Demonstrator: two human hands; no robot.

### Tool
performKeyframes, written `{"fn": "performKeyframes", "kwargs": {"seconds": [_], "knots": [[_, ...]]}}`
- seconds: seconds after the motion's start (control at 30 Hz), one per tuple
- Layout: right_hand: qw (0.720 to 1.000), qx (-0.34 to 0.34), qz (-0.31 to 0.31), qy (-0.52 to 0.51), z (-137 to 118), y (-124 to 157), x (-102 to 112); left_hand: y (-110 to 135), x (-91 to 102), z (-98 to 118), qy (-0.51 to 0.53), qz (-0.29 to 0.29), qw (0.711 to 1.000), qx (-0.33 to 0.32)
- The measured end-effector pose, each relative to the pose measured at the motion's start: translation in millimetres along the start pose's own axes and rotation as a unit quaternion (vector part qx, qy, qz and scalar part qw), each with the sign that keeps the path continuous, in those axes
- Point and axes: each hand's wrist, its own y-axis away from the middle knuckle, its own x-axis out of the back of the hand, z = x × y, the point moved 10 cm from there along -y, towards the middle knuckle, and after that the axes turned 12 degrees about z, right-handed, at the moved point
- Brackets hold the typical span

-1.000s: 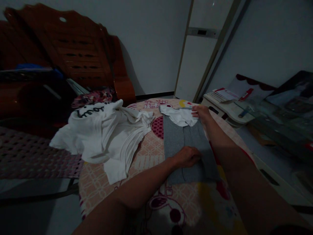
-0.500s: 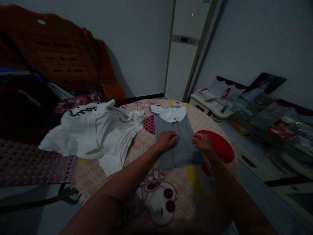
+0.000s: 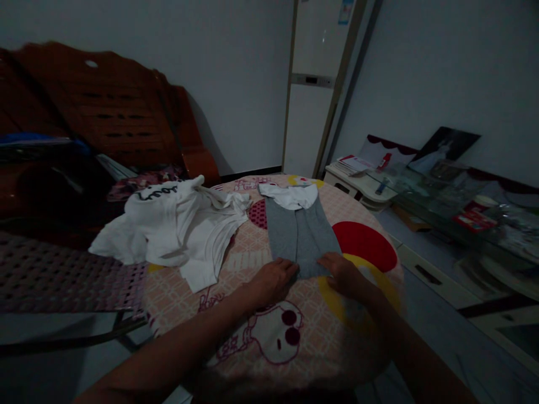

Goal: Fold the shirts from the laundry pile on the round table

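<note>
A grey garment [image 3: 301,233] with a white part [image 3: 292,196] at its far end lies folded lengthwise on the round table [image 3: 311,331]. My left hand [image 3: 275,278] is at the left corner of its near edge, fingers closed on the cloth. At the right corner, my right hand [image 3: 341,272] pinches the same edge between thumb and fingers. The cloth between both hands lies low against the table. To the left is a crumpled white shirt [image 3: 185,224] with dark lettering, which neither hand touches.
The white shirt hangs over the table's left edge toward a woven seat [image 3: 71,275]. Behind it stands a carved wooden bench [image 3: 113,118]. On the right is a glass-topped cabinet [image 3: 425,196] with papers and boxes. A tall white air conditioner [image 3: 309,120] stands at the back.
Both hands have come down from above the middle of the grey garment to its near edge and taken hold there. The near end now looks narrower. The camera view has shifted slightly.
</note>
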Motion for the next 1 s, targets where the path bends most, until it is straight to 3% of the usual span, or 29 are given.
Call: {"fn": "performKeyframes", "kwargs": {"seconds": [0.2, 0.3, 0.4, 0.47, 0.53, 0.67, 0.8, 0.9, 0.97, 1.0], "knots": [[0.996, -0.005, 0.073, 0.045, 11.7, -7.4, -14.3, -2.0, -15.7, -12.3, 0.008, 0.036, 0.999, -0.006], [0.992, 0.009, 0.123, -0.015, 17.1, -13.9, -7.1, -8.3, -0.2, -30.8, 0.056, 0.028, 0.998, 0.025], [0.986, 0.013, 0.142, -0.092, 11.4, -18.8, 5.8, -9.2, 29.5, -45.3, 0.13, 0.007, 0.991, 0.024], [0.982, 0.018, 0.122, -0.144, -1.6, -20.3, 9.5, -5.4, 46.6, -51.3, 0.175, -0.016, 0.984, 0.013], [0.976, 0.023, 0.094, -0.194, -17.0, -20.7, 9.4, 2.2, 51.5, -50.3, 0.216, -0.063, 0.974, -0.005], [0.956, 0.013, -0.041, -0.29, -40.1, -19.2, -13.1, 18.8, 35.2, -35.9, 0.284, -0.162, 0.945, -0.028], [0.916, -0.06, -0.174, -0.355, -39.9, -13.8, -33.1, 22.6, 20.6, -25.1, 0.368, -0.254, 0.894, -0.016], [0.866, -0.12, -0.249, -0.417, -38.1, -11.8, -38.4, -1.7, 27.4, -40.6, 0.362, -0.216, 0.907, -0.009], [0.852, -0.158, -0.231, -0.443, -29.3, -23.3, -35.5, -29.9, 35.4, -64.5, 0.317, -0.123, 0.941, 0.007], [0.858, -0.175, -0.195, -0.441, -20.5, -33.6, -32.3, -44.2, 38.4, -78.8, 0.288, -0.069, 0.955, 0.024]]}}
